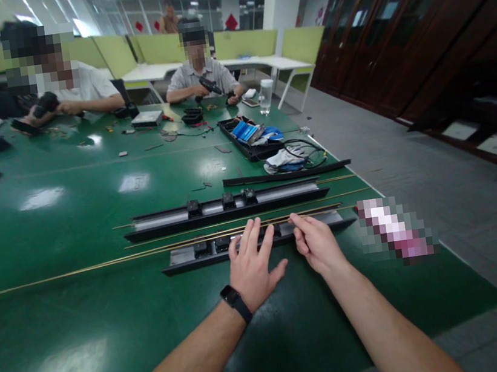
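Note:
My left hand (253,271), with a black watch (235,300) on the wrist, lies palm down with its fingers spread. Its fingertips reach over the near black channel rail (178,259) and the long thin brass-coloured rods (103,264) above it. To its right, my right hand (319,242) has thumb and forefinger pinched at the rods over the same rail. Small black blocks (201,246) sit inside this rail, partly hidden by my left fingers. Just beyond lies a second black rail (162,224) with similar blocks, and another thin rod (177,234) between the two rails.
A black strip (283,174) lies behind the rails, near a black tray (247,143) holding blue items and gloves. A blurred pink object (394,228) is at right by the table edge. Two people (201,73) sit across the green table (88,329) with power drills.

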A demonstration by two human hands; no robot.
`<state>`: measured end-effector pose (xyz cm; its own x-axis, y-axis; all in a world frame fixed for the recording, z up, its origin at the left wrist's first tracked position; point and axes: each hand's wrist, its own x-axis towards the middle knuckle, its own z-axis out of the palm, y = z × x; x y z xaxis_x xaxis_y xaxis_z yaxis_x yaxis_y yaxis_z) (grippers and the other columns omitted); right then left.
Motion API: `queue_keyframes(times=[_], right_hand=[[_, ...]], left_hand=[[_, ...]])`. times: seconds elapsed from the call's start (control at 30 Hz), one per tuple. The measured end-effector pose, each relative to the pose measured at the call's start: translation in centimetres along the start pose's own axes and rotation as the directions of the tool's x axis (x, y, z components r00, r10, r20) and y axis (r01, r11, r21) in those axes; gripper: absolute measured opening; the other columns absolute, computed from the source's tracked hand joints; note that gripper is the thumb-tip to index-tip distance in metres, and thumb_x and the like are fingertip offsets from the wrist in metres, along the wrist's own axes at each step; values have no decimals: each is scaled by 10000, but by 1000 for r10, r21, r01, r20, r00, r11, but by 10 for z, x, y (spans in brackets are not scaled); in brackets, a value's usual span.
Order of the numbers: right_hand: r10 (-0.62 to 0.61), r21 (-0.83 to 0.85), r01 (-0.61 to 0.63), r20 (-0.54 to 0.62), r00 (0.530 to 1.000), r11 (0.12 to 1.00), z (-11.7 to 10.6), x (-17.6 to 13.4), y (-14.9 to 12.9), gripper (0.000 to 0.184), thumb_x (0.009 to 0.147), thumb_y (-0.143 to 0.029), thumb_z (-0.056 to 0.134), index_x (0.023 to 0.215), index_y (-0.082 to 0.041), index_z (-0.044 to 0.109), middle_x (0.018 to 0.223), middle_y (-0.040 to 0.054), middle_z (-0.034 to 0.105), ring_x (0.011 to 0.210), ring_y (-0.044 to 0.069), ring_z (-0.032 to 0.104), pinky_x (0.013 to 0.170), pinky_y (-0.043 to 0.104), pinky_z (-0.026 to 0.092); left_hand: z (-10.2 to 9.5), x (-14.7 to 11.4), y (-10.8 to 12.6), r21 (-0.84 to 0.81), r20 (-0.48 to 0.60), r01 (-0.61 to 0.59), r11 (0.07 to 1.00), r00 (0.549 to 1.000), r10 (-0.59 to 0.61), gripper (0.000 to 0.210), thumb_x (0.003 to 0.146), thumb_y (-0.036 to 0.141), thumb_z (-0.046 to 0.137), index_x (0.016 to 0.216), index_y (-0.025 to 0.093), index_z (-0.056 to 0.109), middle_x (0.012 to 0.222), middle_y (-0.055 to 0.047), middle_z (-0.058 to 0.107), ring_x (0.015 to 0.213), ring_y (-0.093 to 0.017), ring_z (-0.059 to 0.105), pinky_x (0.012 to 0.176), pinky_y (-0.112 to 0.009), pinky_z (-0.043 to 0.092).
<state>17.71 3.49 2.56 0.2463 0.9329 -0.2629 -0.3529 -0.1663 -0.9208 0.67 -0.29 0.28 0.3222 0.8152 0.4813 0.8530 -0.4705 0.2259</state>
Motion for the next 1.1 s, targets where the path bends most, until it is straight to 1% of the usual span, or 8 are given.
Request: queue_keyframes(times=[0.17,0.33,0.53,0.67,0.9,1.0,1.1], right_hand=[[-5,9,5,-10,1000,1000,-1,1,1,397,692,-470,843,816,-163,624,466,-70,522,256,32,341,251,145,188],[-4,-28,5,30,1000,1000,-1,0,1,406,731,-496,812,848,-150,635,483,-53,559,255,38,356,252,152,182],[2,-61,1,56,998,998,-2,0,1,411,709,-491,828,793,-148,618,503,-41,574,261,33,366,257,151,175],[5,-31,-4,33,999,1000,-1,0,1,399,708,-481,831,820,-149,638,482,-57,544,260,33,359,257,150,174],[-9,-2,9,-36,999,1000,0,-1,3,403,701,-490,833,797,-156,629,464,-66,521,253,26,336,253,144,182],[-10,-18,10,-26,1000,1000,-1,-1,3,418,711,-510,824,806,-158,619,467,-59,537,249,29,339,253,146,183],[-18,-30,18,9,1000,999,-2,0,4,417,732,-512,813,826,-159,612,492,-45,574,251,30,353,258,146,182]], left_hand=[[-1,0,1,-12,-1,-1,1000,1000,1,700,874,539,598,1490,249,435,1623,-113,308,1494,-292,296,1126,-484,284],[-1,0,0,-7,8,2,1000,1000,-2,690,888,553,571,1495,257,427,1628,-106,296,1502,-280,280,1124,-481,284],[1,-1,-1,-4,13,1,1000,1000,-1,701,882,556,580,1496,255,424,1633,-107,285,1505,-281,273,1126,-480,286],[2,-2,-2,1,15,-1,1000,1000,0,695,892,561,561,1498,254,420,1637,-103,272,1508,-275,266,1133,-482,279],[2,-2,-1,10,4,-1,1000,1000,0,704,883,568,572,1496,255,426,1628,-108,295,1498,-286,291,1135,-480,284],[2,-1,-1,14,5,-3,1000,1000,3,709,874,566,586,1493,255,432,1623,-113,307,1492,-295,301,1127,-482,297],[1,-2,-1,10,7,-2,1000,1000,2,711,872,564,589,1494,257,431,1622,-110,312,1491,-292,303,1126,-480,297]])
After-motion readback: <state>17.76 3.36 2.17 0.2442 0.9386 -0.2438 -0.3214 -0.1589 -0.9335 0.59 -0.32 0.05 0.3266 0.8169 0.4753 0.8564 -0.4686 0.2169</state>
